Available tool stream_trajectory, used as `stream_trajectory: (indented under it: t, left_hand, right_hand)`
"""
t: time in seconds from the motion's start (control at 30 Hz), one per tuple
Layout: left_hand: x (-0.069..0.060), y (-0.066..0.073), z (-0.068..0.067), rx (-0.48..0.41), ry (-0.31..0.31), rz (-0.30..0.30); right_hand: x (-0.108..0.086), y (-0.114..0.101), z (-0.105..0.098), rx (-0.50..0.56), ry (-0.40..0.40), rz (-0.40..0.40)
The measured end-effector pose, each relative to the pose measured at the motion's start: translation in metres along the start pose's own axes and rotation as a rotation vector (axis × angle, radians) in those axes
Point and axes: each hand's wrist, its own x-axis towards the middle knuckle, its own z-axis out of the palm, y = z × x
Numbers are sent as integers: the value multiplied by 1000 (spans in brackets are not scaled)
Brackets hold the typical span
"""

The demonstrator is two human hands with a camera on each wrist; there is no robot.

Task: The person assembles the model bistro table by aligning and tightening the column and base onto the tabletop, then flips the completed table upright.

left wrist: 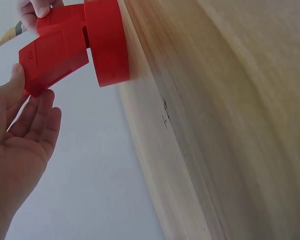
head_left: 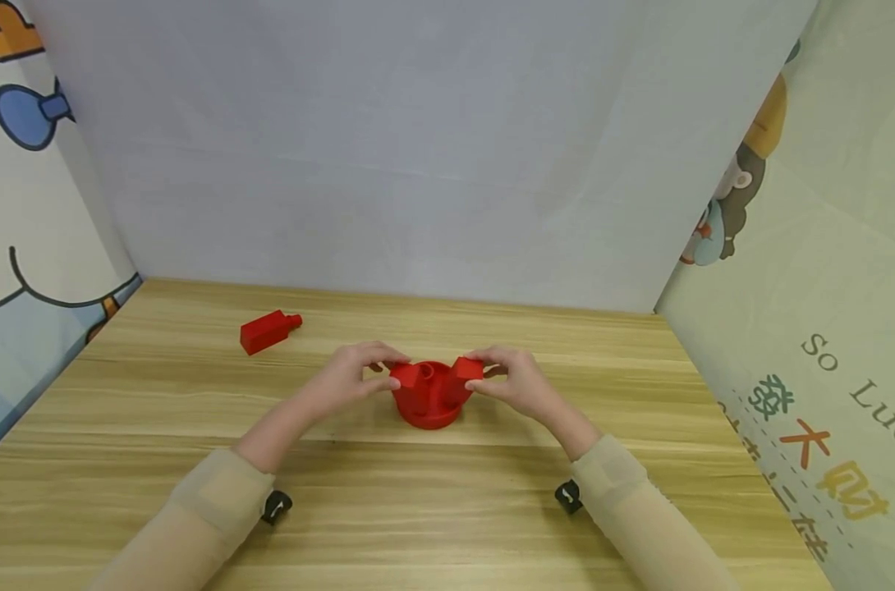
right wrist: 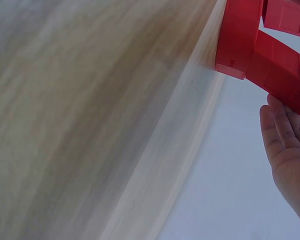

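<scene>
A round red dish (head_left: 430,421) with a short hollow post (head_left: 426,372) inside stands on the table in front of me. My left hand (head_left: 353,376) pinches a red box-shaped piece (head_left: 406,377) between thumb and fingers at its upper end. On the other side, my right hand (head_left: 520,382) grips a second red box-shaped piece (head_left: 466,369) the same way. Both pieces lean outward, their lower ends inside the dish. In the left wrist view, the left piece (left wrist: 57,55) slants from the dish (left wrist: 108,45). How the lower ends sit is hidden.
A loose red bottle-shaped piece (head_left: 268,332) with a narrow round neck lies on its side at the back left of the wooden table (head_left: 418,509). A pale cloth (head_left: 403,164) hangs behind, and printed cloths flank the left and right sides.
</scene>
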Motion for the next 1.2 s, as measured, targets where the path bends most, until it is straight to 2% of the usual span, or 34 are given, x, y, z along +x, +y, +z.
stream_trajectory:
  t: [0.13,0.23,0.3,0.47,0.57,0.67,0.77,0.87,1.0,1.2]
  left_hand:
    - [2,-1,-1,-1,-16,9]
    - [1,2,1,-2,4,-18]
    - [1,5,3,0,40,-69]
    - [2,16,13,-43,173,-270]
    - [2,23,19,-66,245,-345]
    - [3,28,25,-51,293,-347]
    - [2,29,29,-19,331,-320]
    - [2,30,31,-3,355,-307]
    - [2,30,31,-17,351,-294]
    - [3,29,26,-34,303,-240]
  right_hand:
    - [0,0,0,4,0,8]
    - [-1,-5,0,5,-2,12]
    - [-2,-14,-1,2,-6,12]
    - [-5,-36,-6,-1,-9,12]
    - [-5,-32,-5,6,-5,9]
    - [-2,-18,-2,16,3,5]
    - [0,-3,1,16,7,2]
    - [1,1,2,16,6,-4]
    - [1,2,1,20,5,-6]
    - [1,4,1,7,7,-17]
